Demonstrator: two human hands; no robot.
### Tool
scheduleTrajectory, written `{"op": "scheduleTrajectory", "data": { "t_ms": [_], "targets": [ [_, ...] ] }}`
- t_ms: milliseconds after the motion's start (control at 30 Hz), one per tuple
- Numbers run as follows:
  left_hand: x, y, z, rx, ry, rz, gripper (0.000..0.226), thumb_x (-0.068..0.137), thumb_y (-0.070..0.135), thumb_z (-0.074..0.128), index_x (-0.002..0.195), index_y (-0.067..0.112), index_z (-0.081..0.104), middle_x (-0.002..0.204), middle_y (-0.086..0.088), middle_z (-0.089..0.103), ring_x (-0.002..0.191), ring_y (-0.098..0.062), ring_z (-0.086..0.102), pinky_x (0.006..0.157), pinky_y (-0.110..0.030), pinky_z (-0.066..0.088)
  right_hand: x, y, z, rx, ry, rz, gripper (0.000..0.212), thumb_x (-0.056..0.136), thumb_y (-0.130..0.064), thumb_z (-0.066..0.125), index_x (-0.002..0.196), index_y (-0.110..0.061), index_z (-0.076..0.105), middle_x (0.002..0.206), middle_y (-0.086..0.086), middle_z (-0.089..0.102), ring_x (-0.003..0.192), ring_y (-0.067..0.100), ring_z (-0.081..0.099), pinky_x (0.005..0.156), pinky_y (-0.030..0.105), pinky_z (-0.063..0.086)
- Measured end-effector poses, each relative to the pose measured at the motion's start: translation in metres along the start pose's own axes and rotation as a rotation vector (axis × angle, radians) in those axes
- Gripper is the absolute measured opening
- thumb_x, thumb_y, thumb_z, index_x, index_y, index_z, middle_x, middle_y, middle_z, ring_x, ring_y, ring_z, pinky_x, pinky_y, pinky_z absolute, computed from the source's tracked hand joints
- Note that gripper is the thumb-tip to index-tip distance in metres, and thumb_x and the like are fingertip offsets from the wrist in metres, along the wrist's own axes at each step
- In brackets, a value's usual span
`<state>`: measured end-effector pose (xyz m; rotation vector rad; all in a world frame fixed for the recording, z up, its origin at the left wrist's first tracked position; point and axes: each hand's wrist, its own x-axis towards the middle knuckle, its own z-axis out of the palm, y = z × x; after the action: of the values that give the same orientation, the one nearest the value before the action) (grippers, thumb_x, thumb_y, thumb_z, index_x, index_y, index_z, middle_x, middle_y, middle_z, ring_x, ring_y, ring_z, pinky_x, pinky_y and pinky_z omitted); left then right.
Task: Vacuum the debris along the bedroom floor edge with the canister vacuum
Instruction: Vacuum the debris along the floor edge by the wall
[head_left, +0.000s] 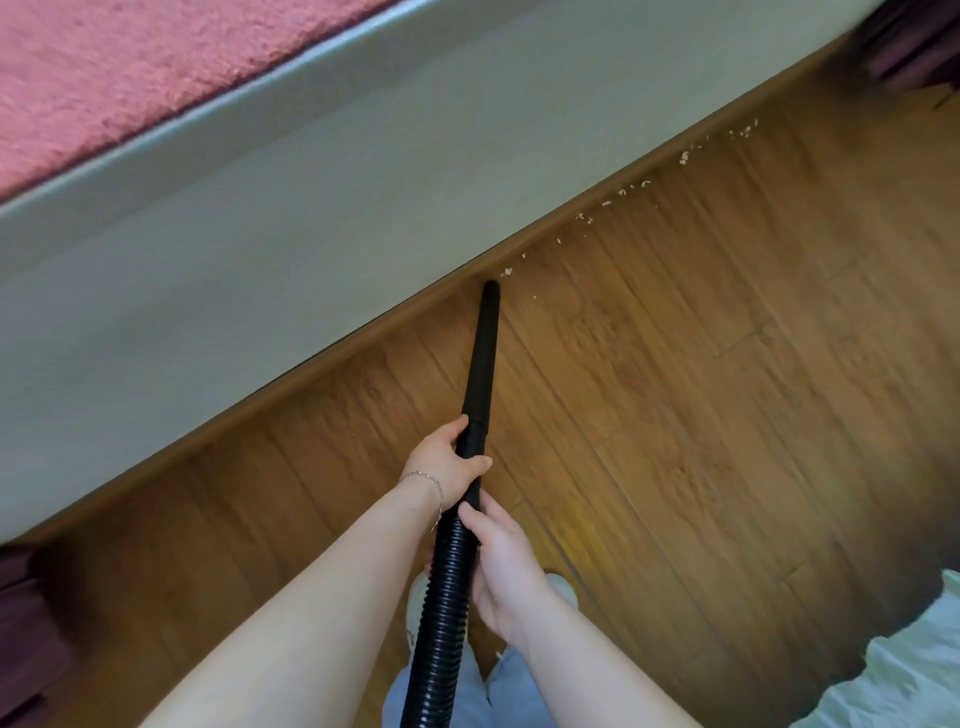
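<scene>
A black vacuum nozzle tube (483, 353) points away from me, its tip on the wooden floor beside the brown skirting strip. Pale debris crumbs (631, 188) lie in a line along that edge, running up and to the right from just past the tip. My left hand (447, 462) grips the tube's thicker collar; a thin bracelet circles that wrist. My right hand (498, 566) holds the ribbed black hose (441, 613) just behind the collar. The canister itself is out of sight.
A grey-white wall or bed base (260, 234) runs diagonally above the skirting, with pink fabric (104, 67) on top. Wooden floor (701, 415) spreads to the right. A pale green cloth (909, 665) lies at lower right. My feet and light trousers (467, 691) show below.
</scene>
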<state>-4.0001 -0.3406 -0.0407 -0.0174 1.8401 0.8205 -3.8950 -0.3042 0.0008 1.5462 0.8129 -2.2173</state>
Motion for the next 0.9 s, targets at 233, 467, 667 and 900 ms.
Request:
{"op": "scheduleTrajectory", "data": {
  "t_ms": [233, 467, 667, 900],
  "targets": [
    [0.006, 0.014, 0.031, 0.046, -0.041, 0.002, 0.068, 0.085, 0.025, 0.063, 0.144, 0.029, 0.029, 0.138, 0.001, 0.049, 0.109, -0.012, 0.053, 0.087, -0.023, 0.041, -0.006, -0.008, -0.023, 0.105, 0.046, -0.01, 0.032, 0.099, -0.019, 0.044, 0.129, -0.023, 0.054, 0.114, 0.016, 0.067, 0.1, 0.031, 0.062, 0.079, 0.039, 0.05],
    [0.011, 0.023, 0.049, 0.044, -0.022, 0.005, 0.07, 0.084, 0.026, 0.064, 0.144, 0.029, 0.029, 0.135, 0.002, 0.051, 0.095, -0.005, 0.05, 0.082, -0.02, 0.041, -0.004, -0.018, -0.043, 0.118, 0.025, -0.017, 0.029, 0.099, -0.016, 0.044, 0.122, -0.024, 0.059, 0.108, 0.016, 0.07, 0.102, 0.034, 0.063, 0.095, 0.049, 0.046],
    [0.019, 0.03, 0.043, 0.038, 0.027, 0.012, 0.069, 0.085, 0.025, 0.064, 0.144, 0.026, 0.029, 0.136, 0.0, 0.05, 0.098, -0.003, 0.047, 0.083, -0.019, 0.039, 0.001, -0.033, -0.043, -0.004, 0.012, -0.008, 0.036, 0.098, -0.02, 0.046, 0.134, -0.026, 0.051, 0.116, 0.012, 0.066, 0.102, 0.028, 0.062, 0.09, 0.04, 0.05],
    [0.034, 0.047, 0.043, 0.033, 0.082, 0.013, 0.068, 0.084, 0.025, 0.064, 0.144, 0.025, 0.031, 0.137, -0.001, 0.051, 0.116, -0.015, 0.053, 0.087, -0.022, 0.04, 0.009, -0.056, -0.048, -0.016, -0.04, -0.015, 0.038, 0.099, -0.021, 0.045, 0.136, -0.026, 0.047, 0.117, 0.012, 0.065, 0.1, 0.027, 0.063, 0.077, 0.034, 0.052]
  ]
}}
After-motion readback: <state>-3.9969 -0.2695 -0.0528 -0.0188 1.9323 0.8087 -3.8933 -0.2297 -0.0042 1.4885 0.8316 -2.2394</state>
